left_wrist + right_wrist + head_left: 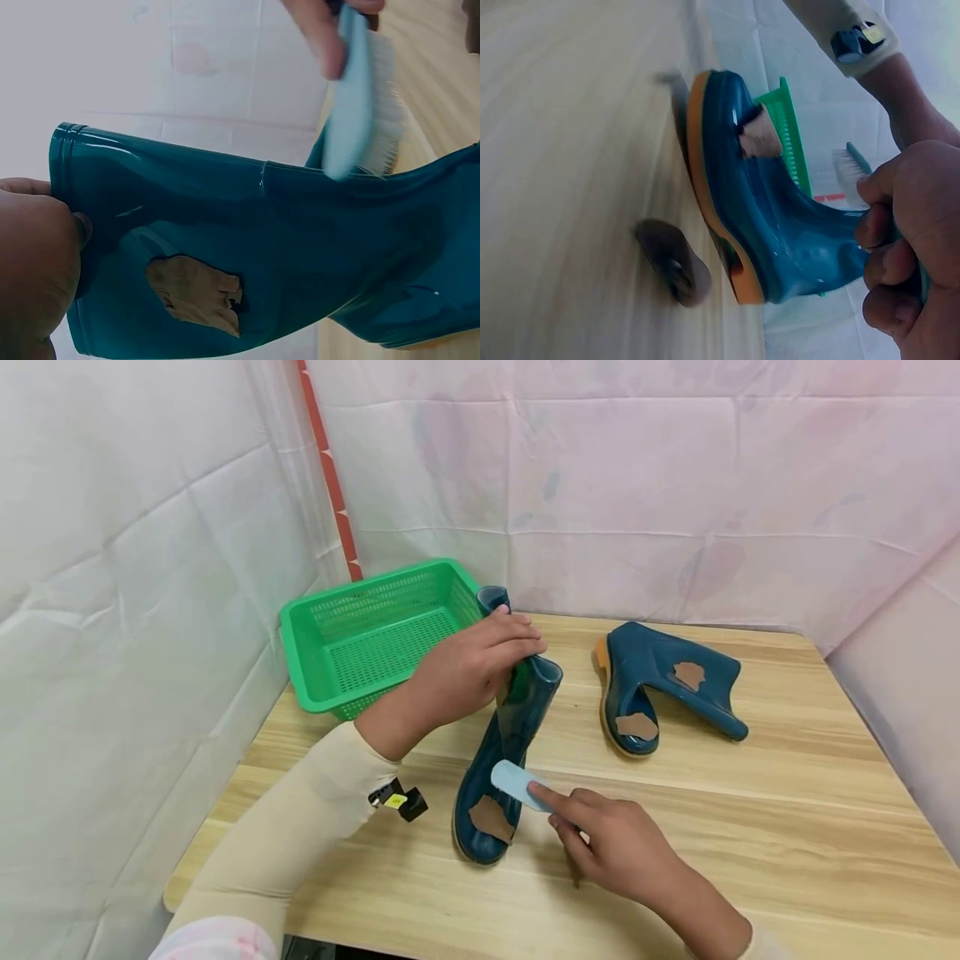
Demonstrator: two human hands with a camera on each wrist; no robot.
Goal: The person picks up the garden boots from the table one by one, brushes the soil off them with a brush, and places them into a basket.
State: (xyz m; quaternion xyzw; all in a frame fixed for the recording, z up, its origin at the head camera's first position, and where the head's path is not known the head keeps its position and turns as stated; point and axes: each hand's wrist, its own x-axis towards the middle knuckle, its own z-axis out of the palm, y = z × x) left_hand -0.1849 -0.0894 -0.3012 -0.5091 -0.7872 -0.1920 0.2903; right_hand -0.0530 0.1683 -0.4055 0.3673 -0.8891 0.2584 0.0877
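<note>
"So, where to find the boot [517,731]?"

"Near the middle of the frame, directly under the left hand [476,664], gripped at its top rim."

"And the right hand [622,843]?"

"To the lower right of the boot, fingers wrapped round the handle of a brush [517,783]."

"Nearer with which?"

"With the left, already in contact. With the right, close only by way of the brush, aimed toward the upper left and overlapping the instep in the head view. Touching it or just short? Impossible to tell."

"Pointing where, toe first?"

"Toward the bottom of the frame and slightly left, with a patch [491,820] on top of the toe."

"And along the long axis?"

"Up the shaft from heel to rim, standing, leaning toward the upper right."

"Mattering most, then?"

"Probably that crossing of brush and shaft, roughly at right angles in the head view."
</note>
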